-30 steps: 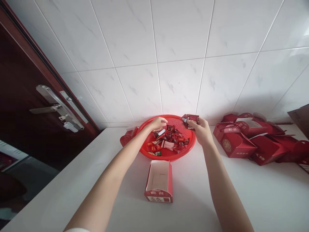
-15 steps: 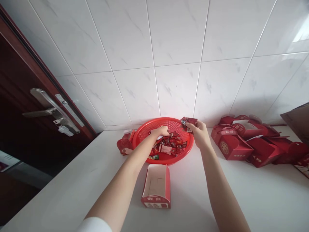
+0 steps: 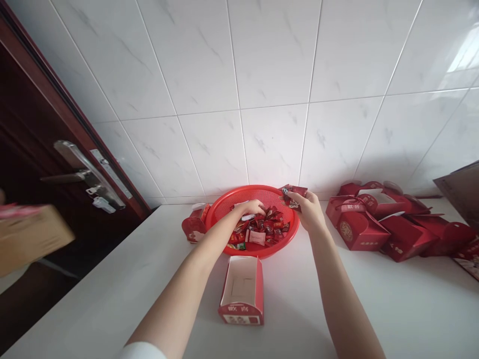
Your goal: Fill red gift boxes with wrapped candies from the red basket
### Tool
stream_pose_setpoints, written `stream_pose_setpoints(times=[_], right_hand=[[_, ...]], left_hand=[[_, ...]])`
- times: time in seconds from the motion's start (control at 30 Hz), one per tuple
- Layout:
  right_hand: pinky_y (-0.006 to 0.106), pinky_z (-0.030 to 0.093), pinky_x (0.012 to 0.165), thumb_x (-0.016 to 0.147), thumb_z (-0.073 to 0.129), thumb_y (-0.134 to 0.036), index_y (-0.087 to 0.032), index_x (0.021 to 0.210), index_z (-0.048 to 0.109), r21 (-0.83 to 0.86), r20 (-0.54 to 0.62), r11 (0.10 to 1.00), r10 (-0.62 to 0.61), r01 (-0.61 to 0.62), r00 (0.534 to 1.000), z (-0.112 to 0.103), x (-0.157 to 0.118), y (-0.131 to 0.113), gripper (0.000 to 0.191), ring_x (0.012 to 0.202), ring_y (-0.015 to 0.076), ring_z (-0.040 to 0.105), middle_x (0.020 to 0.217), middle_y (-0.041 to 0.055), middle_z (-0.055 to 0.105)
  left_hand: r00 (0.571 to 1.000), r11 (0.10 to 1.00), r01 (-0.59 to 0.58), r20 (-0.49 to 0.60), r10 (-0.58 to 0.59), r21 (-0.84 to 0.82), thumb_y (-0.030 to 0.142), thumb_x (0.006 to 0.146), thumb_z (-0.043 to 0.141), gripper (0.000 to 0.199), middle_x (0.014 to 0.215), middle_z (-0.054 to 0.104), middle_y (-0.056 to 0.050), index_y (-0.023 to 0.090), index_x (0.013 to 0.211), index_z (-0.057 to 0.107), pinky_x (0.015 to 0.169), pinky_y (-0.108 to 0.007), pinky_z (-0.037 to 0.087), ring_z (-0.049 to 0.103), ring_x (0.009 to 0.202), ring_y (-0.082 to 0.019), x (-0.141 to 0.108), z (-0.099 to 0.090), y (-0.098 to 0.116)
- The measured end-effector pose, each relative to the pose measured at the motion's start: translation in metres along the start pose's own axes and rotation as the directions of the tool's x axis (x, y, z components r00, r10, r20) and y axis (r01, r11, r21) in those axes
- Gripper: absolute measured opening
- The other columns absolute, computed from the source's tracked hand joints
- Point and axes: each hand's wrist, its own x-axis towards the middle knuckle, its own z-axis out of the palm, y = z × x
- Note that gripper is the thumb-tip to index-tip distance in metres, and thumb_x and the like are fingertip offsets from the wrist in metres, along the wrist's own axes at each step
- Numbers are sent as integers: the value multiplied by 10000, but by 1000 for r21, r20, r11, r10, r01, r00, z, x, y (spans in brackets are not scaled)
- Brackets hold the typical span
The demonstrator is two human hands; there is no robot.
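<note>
Head view: red packets (image 3: 300, 190) in right grip (image 3: 310, 210)

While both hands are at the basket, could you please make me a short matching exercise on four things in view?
Column one:
1. Left hand
2. Right hand
3. Open-topped box
4. Keys

Column two:
A. hanging at the door
B. pinching red packets
C. standing on the white table, on the near side of the red basket
D. inside the basket's rim, at the wrapped sweets

Right pairs: 1-D, 2-B, 3-C, 4-A.
</note>
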Motion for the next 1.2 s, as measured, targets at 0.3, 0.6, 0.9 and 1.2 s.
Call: stream_pose_setpoints(times=[0.3, 0.6, 0.9, 1.2], right_hand=[[298, 539, 613, 600, 820, -339, -172, 690, 695, 47, -9, 999, 27, -26, 1000, -1, 0, -2, 227, 624, 182, 656, 679, 45, 712], [354, 610, 726, 658, 809, -335, -190, 754, 688, 19, 36, 999, 46, -46, 998, 3, -3, -4, 212, 767, 221, 710, 832, 79, 754], [343, 658, 630, 596, 903, -369, -200, 780, 694, 81, 186, 971, 208, -226, 960, 8, -14, -15, 325, 884, 257, 702, 837, 48, 724], [244, 572, 507, 495, 948, -289, -181, 768, 658, 42, 286, 982, 167, -186, 944, 4, -14, -17, 412, 609, 156, 654, 722, -5, 694]], left_hand=[[995, 983, -95, -9, 95, -155, 240, 655, 697, 72, 665, 687, 9, 174, 677, 715, 662, -286, 480, 627, 676, -181, -46, -12, 35], [796, 852, -468, -532, 289, -236, 301, 838, 662, 230, 1027, 780, -71, 181, 987, 790, 965, -369, 531, 696, 984, -217, -104, -6, 60], [590, 789, -614, -663, 460, 0, 152, 852, 606, 230, 1187, 711, -65, 232, 933, 806, 994, -352, 532, 649, 1140, -202, -122, 6, 78], [602, 773, -632, -591, 537, 58, 178, 881, 598, 270, 1267, 684, -70, 243, 1076, 774, 1064, -388, 492, 627, 1194, -216, -124, -4, 75]])
